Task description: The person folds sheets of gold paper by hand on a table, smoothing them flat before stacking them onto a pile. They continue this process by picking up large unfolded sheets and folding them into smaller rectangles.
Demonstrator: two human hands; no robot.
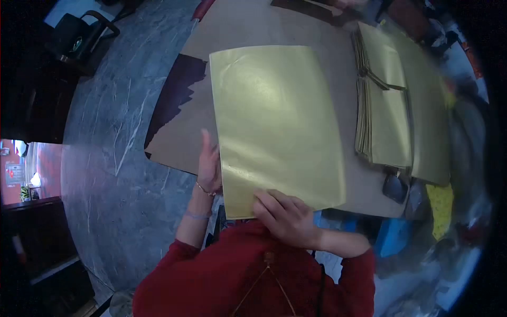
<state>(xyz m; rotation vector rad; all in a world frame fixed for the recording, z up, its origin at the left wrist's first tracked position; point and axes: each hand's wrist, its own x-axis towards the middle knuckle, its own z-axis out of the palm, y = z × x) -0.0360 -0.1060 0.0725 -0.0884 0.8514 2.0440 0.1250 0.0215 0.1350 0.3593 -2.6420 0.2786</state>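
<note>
A large gold paper sheet (274, 116) is held up over the near part of the table, its glossy face towards me. My right hand (285, 216) grips the sheet's bottom edge, fingers curled over the front. Beside the left edge is my left hand (209, 166), thumb stretched upward and apart from the sheet. The sheet hides most of the left hand's other fingers, so whether they touch its back cannot be seen.
A brown-topped table (179, 129) with a dark, ragged patch lies beneath. On its right are a tied bundle of gold sheets (388, 127) and more gold sheets (430, 121). A yellow cloth-like piece (439, 208) hangs at the right. A dark chair (79, 39) stands on the grey floor.
</note>
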